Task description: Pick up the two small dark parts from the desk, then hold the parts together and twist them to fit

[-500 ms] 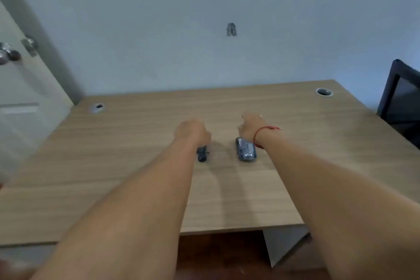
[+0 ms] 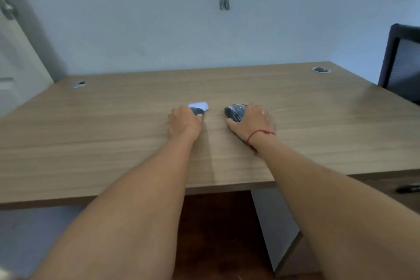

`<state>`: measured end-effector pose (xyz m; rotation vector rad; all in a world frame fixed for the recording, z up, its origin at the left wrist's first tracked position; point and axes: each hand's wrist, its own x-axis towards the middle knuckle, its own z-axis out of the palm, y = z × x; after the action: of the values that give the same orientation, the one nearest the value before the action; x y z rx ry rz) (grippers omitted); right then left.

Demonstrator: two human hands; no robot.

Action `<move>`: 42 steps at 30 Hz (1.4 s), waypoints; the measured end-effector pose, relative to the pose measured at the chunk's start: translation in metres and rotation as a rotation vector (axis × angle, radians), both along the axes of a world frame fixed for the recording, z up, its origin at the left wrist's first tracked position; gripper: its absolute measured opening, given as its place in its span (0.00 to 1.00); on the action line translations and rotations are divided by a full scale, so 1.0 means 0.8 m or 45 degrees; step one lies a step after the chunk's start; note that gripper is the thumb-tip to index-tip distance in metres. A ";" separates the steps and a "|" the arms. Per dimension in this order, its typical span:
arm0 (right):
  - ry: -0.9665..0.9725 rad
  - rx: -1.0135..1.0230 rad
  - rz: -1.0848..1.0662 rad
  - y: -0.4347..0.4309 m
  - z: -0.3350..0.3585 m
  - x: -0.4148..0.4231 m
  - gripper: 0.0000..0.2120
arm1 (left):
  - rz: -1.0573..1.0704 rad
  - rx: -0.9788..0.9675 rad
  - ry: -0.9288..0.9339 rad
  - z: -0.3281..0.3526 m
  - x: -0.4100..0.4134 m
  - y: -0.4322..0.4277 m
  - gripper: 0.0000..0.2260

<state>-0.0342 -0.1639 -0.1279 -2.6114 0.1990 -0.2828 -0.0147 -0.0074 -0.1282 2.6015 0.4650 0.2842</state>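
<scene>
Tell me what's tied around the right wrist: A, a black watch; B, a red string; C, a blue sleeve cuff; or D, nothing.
B: a thin red string circles the wrist just behind the right hand, which grips a dark object on the desk.

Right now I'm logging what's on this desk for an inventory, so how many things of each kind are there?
Dark handheld devices: 2, one under the left hand at and one under the right hand at
Pale wad: 1
Cable grommets: 2
Total: 5
</scene>
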 end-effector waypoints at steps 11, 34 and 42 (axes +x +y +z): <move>0.028 0.380 0.098 -0.006 -0.010 -0.065 0.29 | -0.194 -0.507 -0.530 -0.014 -0.065 -0.020 0.12; -0.078 0.208 0.107 -0.004 -0.025 -0.043 0.24 | -0.135 -0.759 -0.736 -0.006 -0.061 -0.054 0.12; -0.087 0.207 0.107 -0.006 -0.024 -0.047 0.25 | -0.083 -0.725 -0.784 -0.011 -0.057 -0.050 0.14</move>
<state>-0.0716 -0.1685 -0.1468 -2.4384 0.0846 -0.3120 -0.0604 -0.0477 -0.1373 1.8474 0.1956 0.7722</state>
